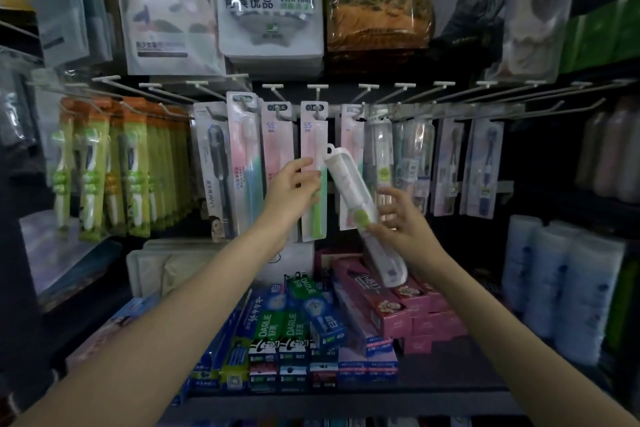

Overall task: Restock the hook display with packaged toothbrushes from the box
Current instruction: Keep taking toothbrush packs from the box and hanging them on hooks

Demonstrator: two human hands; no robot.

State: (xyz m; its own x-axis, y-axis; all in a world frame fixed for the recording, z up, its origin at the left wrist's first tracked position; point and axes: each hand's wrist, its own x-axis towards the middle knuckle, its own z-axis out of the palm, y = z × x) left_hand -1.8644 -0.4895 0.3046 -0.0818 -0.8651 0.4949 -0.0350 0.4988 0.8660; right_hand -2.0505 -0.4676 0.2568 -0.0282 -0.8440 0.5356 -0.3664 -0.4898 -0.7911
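Observation:
A row of metal hooks (pixel 381 104) carries hanging toothbrush packs. My right hand (pixel 401 218) grips a clear tube-shaped toothbrush case (pixel 349 184) near its green middle band; the case is tilted, with its hang loop at the upper left, just below the hooks. My left hand (pixel 294 191) pinches the edge of a hanging pink-and-green toothbrush pack (pixel 313 180) right beside the case's top. Similar pink packs (pixel 277 156) hang to the left. No box is in view.
Green and orange toothbrush packs (pixel 114 166) fill the left hooks and purple ones (pixel 481 166) hang at the right. Toothpaste boxes (pixel 311 333) cover the shelf below. Towel and cloth packs (pixel 266 0) hang above. White bottles (pixel 561 281) stand at the lower right.

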